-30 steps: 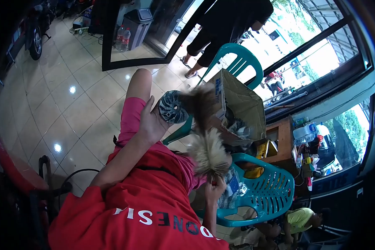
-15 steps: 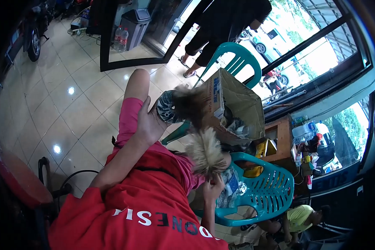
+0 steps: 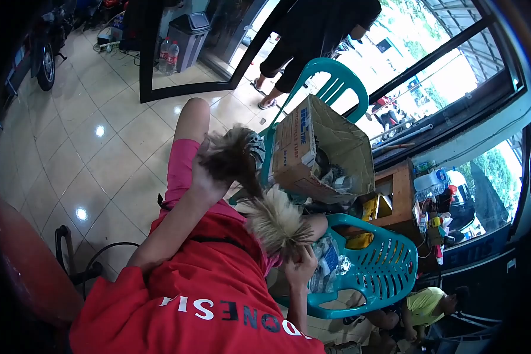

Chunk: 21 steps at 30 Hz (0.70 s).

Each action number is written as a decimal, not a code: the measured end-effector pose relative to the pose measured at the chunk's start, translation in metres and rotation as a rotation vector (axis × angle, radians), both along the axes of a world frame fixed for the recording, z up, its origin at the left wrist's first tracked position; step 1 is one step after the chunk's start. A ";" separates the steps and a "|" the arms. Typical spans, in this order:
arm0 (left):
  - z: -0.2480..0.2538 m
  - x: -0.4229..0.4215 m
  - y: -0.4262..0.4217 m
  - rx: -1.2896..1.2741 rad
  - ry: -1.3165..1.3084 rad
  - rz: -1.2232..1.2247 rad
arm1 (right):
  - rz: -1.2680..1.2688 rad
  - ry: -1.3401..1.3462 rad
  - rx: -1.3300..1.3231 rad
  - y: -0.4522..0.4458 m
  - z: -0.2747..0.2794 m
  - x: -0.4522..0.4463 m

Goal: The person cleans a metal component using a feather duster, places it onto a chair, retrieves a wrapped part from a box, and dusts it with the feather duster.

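My left hand (image 3: 209,177) is wrapped round a round, finned metal part (image 3: 255,147) above my thigh. In my right hand (image 3: 301,265) is the lower end of a feather duster (image 3: 277,221), pale at its base and dark brown at its tip. The duster's blurred dark tip lies over the metal part and over the fingers of my left hand, hiding much of both. The duster's handle is hidden inside my right fist.
An open cardboard box (image 3: 292,144) with parts inside sits on a green chair (image 3: 360,88). Another green chair (image 3: 374,277) holds plastic packets. A person in black (image 3: 318,35) stands by the doorway; a person in yellow (image 3: 425,307) sits at lower right. A motorcycle wheel (image 3: 46,66) shows upper left.
The duster's dark tip has swept left, from beside the metal part to over it and my left hand. My right hand has shifted slightly left. Both hands keep their hold.
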<state>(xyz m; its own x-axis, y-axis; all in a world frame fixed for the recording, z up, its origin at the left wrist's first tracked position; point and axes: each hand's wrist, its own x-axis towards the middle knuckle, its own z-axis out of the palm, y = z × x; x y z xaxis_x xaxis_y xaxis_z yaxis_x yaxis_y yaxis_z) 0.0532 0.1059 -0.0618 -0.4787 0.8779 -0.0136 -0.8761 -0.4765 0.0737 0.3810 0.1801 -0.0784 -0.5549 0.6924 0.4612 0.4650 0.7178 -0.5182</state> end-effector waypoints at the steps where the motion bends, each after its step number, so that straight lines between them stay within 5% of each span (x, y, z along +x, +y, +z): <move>1: -0.001 -0.001 0.000 0.058 0.040 0.019 | -0.052 -0.004 -0.025 -0.003 0.002 -0.004; 7: 0.000 0.002 0.001 -0.126 -0.045 0.011 | -0.137 0.100 -0.037 0.007 -0.004 -0.007; 10: -0.007 0.002 0.000 -0.050 0.072 0.011 | -0.049 -0.081 -0.008 -0.005 0.015 -0.013; 21: 0.002 0.002 0.002 -0.090 -0.003 0.023 | -0.126 -0.050 -0.025 0.007 -0.007 -0.011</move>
